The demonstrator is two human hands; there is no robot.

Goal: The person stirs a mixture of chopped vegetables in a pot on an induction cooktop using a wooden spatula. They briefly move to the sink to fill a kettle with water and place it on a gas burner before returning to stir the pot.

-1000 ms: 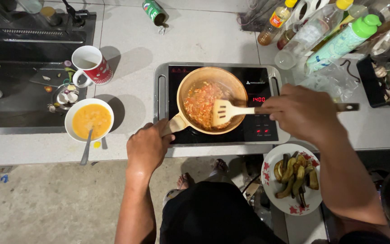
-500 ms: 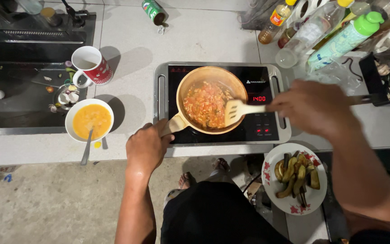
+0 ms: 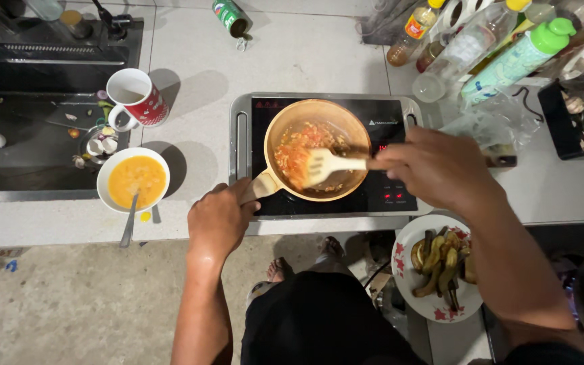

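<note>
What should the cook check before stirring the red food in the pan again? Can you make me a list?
1. Left hand grips the pan handle: ok.
2. Right hand holds the slotted spatula: ok.
3. Spatula head sits in the food: ok.
4. Pan sits on the cooktop: ok.
5. Cooktop on, red lights showing: ok.
6. Food cooked enough: cannot tell.
</note>
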